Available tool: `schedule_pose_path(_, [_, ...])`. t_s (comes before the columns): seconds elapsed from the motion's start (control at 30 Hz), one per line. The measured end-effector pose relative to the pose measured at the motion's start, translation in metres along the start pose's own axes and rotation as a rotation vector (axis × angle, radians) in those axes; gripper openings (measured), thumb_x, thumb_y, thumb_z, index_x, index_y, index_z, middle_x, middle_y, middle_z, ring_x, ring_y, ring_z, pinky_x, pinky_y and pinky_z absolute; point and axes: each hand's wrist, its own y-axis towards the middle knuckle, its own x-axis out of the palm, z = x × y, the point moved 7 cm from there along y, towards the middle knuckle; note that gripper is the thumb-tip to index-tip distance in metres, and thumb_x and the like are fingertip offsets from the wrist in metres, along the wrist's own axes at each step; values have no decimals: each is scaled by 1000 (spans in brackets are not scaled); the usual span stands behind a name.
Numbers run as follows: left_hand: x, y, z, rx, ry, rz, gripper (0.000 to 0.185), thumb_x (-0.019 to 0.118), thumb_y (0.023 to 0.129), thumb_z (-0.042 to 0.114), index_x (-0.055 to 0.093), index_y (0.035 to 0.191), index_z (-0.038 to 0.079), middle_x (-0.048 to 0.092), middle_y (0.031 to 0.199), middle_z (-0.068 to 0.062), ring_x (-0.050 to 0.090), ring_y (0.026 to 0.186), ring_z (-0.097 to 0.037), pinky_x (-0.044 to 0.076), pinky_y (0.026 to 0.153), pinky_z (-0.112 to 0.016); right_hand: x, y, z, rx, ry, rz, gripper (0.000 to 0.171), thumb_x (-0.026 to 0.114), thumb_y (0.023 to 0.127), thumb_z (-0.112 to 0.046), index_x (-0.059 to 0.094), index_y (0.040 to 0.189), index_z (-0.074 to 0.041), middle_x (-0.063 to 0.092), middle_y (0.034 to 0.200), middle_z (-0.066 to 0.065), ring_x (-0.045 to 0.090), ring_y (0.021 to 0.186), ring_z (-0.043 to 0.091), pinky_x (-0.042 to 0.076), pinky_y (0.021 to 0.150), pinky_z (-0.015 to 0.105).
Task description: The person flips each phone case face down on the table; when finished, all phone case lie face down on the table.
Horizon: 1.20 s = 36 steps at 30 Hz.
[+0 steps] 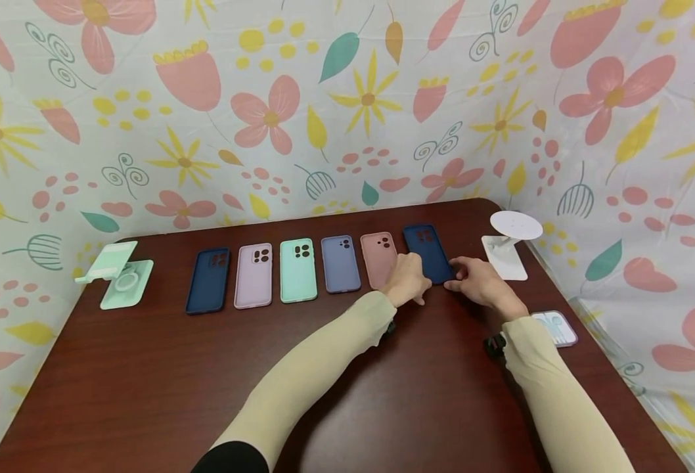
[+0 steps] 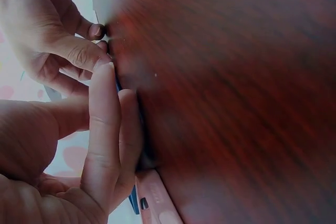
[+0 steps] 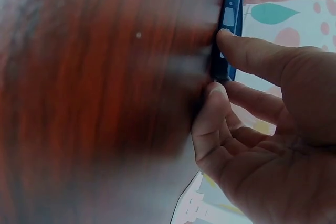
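A dark blue phone case [image 1: 427,253] lies on the table at the right end of a row of cases, its camera cutouts at the far end. My left hand [image 1: 408,279] holds its near left corner, right beside a pink phone case [image 1: 377,253] that it partly covers. At the near right corner, my right hand [image 1: 479,284] pinches the same case between thumb and fingers. In the right wrist view, the right thumb [image 3: 252,51] rests on the near edge of the blue case [image 3: 229,17], and the left fingertips touch its other end.
Leftward run a grey-blue case [image 1: 341,264], a mint case [image 1: 298,270], a lilac case [image 1: 253,276] and another dark blue case [image 1: 207,281]. A mint folding stand [image 1: 127,284] is at far left. A white round-topped stand [image 1: 506,258] and a small clear-lidded box [image 1: 556,328] are at right.
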Motion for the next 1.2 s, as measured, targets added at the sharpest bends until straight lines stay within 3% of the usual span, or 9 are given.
schedule_pose_path(0.17, [3,0,2,-12,2,-20,26,74,92,20,68,68,10,64,54,-3,64,42,-8,49,42,-17,-1,-4,0,-4,3,6,58,69,94,-23,50,142,3,64,111,22,62,99,33,50,90,49])
schedule_pose_path(0.27, [4,-1,3,-15,-6,-35,26,74,92,22,68,69,10,65,55,-3,66,45,-9,48,42,-18,-3,-8,-1,1,13,7,57,69,95,-22,50,142,4,64,114,23,64,97,32,52,86,45])
schedule_pose_path(0.43, [6,-2,5,21,-58,-32,34,73,93,29,67,66,9,65,51,-3,68,45,-11,49,42,-18,-7,-14,-3,-4,14,25,56,68,95,-21,51,141,5,65,109,20,64,83,22,53,76,35])
schedule_pose_path(0.67, [9,-3,6,48,-173,-44,50,70,92,48,62,59,11,62,48,-4,66,42,-12,51,44,-23,-19,-22,-8,-23,-12,102,54,71,93,-20,55,137,6,69,102,17,65,86,23,52,80,40])
schedule_pose_path(0.9, [10,-5,8,33,-295,-70,62,68,89,60,65,59,6,61,50,-8,69,45,-19,59,51,-33,-29,-30,-19,-62,-13,184,55,72,90,-14,55,137,8,70,104,20,67,92,30,54,82,45])
schedule_pose_path(1.2, [11,0,7,-26,-358,-75,65,70,82,70,64,66,7,64,58,-11,69,47,-22,59,50,-34,-35,-35,-33,-126,-12,252,53,73,87,-6,57,135,9,71,103,22,70,88,30,54,73,34])
